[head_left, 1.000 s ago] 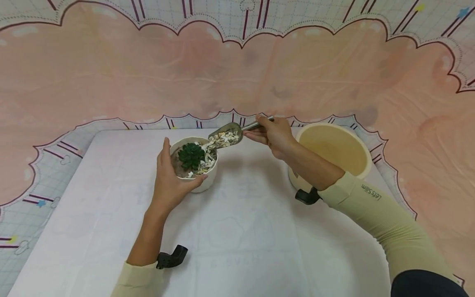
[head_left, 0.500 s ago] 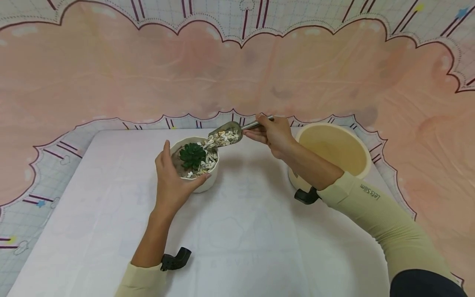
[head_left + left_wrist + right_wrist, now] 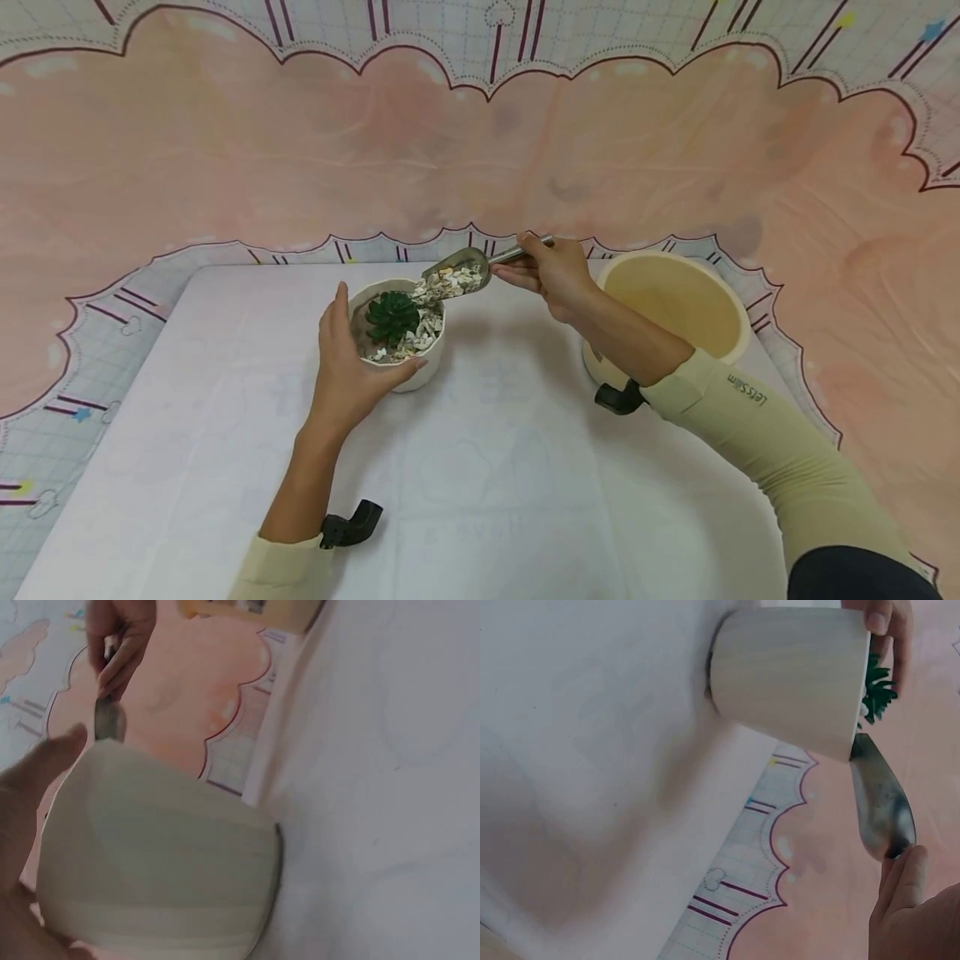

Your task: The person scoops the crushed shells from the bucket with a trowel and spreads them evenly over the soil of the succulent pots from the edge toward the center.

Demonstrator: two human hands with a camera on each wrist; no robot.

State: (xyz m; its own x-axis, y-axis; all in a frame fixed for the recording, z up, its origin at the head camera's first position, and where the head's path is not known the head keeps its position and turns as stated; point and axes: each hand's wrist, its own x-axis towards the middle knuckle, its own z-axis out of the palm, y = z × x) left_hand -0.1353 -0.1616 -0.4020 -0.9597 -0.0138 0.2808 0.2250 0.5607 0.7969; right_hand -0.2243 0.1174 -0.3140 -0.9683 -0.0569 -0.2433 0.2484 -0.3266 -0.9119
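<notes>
A white plant pot stands on the white table with a green succulent in it. Pale pebbles cover the soil on the plant's right side. My left hand grips the pot from the left, thumb along the near side. In my right hand is the handle of a metal scoop, pinched between thumb and fingers. Pebbles still lie in the scoop, whose lip rests at the pot's right rim. The right wrist view shows the scoop from below, tilted against the pot.
Behind my right forearm stands a cream round tub, partly covered by the arm; its visible inside looks bare. A patterned pink cloth hangs beyond the table's back edge. Black camera mounts stick out from both wrists.
The pot and my left hand have shifted slightly to the right. My right hand and the scoop stay almost where they were.
</notes>
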